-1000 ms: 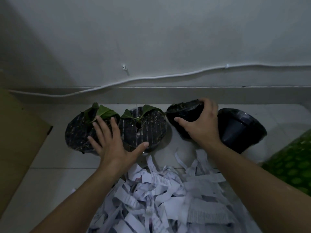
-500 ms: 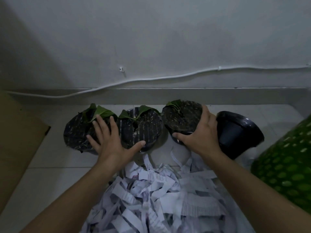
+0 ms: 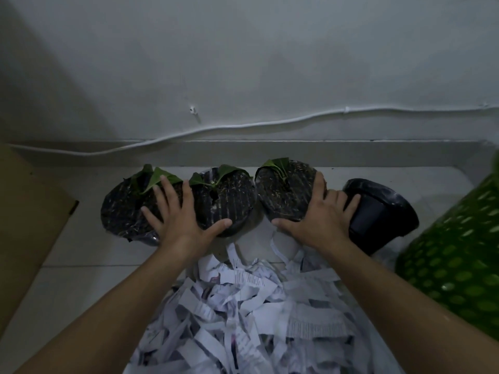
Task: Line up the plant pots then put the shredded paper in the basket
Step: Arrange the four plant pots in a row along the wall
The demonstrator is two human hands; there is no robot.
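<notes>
Three black plant pots with soil and small green leaves stand in a row by the wall: the left pot [image 3: 121,214], the middle pot [image 3: 232,201] and the third pot [image 3: 286,193]. A fourth black pot [image 3: 383,211] lies tipped on its side, empty, to their right. My left hand [image 3: 181,222] rests spread across the left and middle pots, fingers apart. My right hand [image 3: 321,220] grips the third pot's right side, its fingers wedged against the tipped pot. A heap of white shredded paper [image 3: 243,306] lies on the floor between my forearms. The green basket [image 3: 459,252] stands at the right edge.
A brown cardboard sheet [image 3: 27,225] leans at the left. The white wall with a cable [image 3: 243,126] and a skirting ledge closes off the space just behind the pots. Pale floor tiles [image 3: 81,265] show left of the paper.
My right hand has turned the third pot from tilted to upright and set it beside the middle pot. The left hand stayed put. The basket has come further into view.
</notes>
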